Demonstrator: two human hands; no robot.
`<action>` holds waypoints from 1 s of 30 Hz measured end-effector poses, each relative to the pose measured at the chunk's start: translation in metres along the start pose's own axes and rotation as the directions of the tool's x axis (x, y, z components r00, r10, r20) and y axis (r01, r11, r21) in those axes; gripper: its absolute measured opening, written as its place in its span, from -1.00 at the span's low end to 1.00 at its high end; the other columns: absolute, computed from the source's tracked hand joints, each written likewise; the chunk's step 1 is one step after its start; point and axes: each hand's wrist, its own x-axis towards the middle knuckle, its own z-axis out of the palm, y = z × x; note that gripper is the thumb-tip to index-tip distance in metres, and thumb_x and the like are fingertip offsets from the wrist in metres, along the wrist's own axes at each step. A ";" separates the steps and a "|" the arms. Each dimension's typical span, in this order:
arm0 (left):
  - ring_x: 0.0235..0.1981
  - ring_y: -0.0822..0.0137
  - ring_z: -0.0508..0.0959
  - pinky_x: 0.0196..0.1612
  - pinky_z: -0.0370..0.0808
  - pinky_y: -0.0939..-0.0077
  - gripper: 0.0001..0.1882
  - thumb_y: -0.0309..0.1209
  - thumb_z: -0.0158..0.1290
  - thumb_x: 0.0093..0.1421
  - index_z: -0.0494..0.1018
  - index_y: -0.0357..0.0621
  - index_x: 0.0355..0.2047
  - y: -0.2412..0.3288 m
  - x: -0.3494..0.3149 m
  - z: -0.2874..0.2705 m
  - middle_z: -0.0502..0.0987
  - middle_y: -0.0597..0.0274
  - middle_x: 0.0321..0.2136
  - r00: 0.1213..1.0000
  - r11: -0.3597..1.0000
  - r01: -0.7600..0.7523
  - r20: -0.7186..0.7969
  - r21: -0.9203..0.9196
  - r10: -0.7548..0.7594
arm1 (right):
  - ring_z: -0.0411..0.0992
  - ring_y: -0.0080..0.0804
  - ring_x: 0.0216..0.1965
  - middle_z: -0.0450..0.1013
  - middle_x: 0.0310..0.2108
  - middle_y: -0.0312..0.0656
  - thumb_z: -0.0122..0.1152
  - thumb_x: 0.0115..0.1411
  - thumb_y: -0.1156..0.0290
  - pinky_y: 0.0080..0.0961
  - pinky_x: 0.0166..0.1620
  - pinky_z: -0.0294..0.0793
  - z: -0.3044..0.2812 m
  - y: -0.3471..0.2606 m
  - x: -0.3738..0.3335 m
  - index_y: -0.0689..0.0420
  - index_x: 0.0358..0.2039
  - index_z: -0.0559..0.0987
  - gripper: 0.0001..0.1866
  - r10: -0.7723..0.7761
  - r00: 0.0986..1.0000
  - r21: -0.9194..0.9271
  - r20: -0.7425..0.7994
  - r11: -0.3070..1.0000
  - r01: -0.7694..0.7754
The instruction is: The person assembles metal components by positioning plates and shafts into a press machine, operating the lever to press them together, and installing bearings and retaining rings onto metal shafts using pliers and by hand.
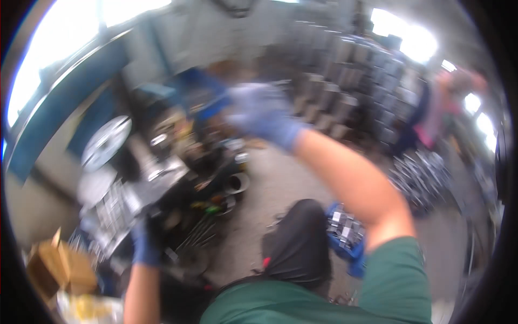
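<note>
My right hand (264, 114), in a pale blue glove, is raised at arm's length in front of me. It is smeared by motion, so its fingers do not show clearly. Just behind it is a blue box-like part (208, 89), and I cannot make out whether they touch. My left hand (144, 240), gloved in blue with a dark part toward the fingers, is low at the left, beside a stack of shiny metal pieces (110, 213). Its fingers blur into the dark machine area. Beyond it stand a bright metal block (167, 174) and a round silver disc (107, 143).
A blue crate of small metal parts (346, 229) stands right of my knee. An opened cardboard box (62, 267) is at the lower left. Metal stacks (345, 81) rise at the back; another person (440, 110) is at the far right near a pile of metal rods (421, 178).
</note>
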 end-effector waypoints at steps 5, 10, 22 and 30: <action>-0.35 0.23 0.64 -0.37 0.57 0.31 -0.82 -0.29 0.08 0.42 0.51 -0.06 -0.07 0.024 -0.022 0.020 0.60 0.18 -0.32 0.979 0.899 0.191 0.010 -0.394 -0.204 | 0.51 0.10 -0.29 0.49 -0.41 0.04 0.34 0.16 0.37 -0.03 -0.20 0.47 -0.006 -0.015 -0.049 0.21 -0.43 0.56 -0.81 -0.061 0.998 0.040 0.003 0.997 0.061; -0.35 0.33 0.62 -0.31 0.61 0.49 -0.75 -0.55 0.11 0.31 0.44 -0.18 -0.01 0.011 -0.010 0.003 0.60 0.14 -0.28 0.998 0.934 0.051 0.038 -0.353 -0.040 | 0.51 0.09 -0.34 0.51 -0.46 0.04 0.34 0.20 0.37 -0.11 -0.24 0.47 0.000 -0.049 -0.053 0.22 -0.40 0.58 -0.82 -0.148 0.983 0.118 0.113 0.984 0.134; 0.19 0.17 0.52 0.22 0.50 0.30 -0.37 -0.47 0.24 0.28 0.32 -0.27 0.33 0.019 -0.013 -0.010 0.49 -0.03 0.19 0.928 0.910 -0.265 -0.340 -0.318 0.152 | 0.59 -0.46 -0.18 0.65 -0.21 -0.06 0.15 0.25 0.66 -0.50 -0.05 0.55 -0.003 -0.041 -0.064 0.34 0.01 0.62 -0.68 0.188 0.928 0.354 0.321 0.885 -0.301; 0.11 0.00 0.53 0.19 0.48 0.18 -0.55 -0.43 0.18 0.22 0.51 -0.21 0.13 0.046 -0.036 -0.093 0.55 -0.05 0.08 0.598 0.560 -0.327 -0.292 0.761 0.746 | 0.57 -0.51 -0.38 0.61 -0.46 -0.17 0.10 0.14 0.72 -0.53 -0.25 0.53 -0.010 -0.060 -0.064 0.27 -0.28 0.67 -0.79 0.274 0.884 0.378 0.378 0.827 -0.417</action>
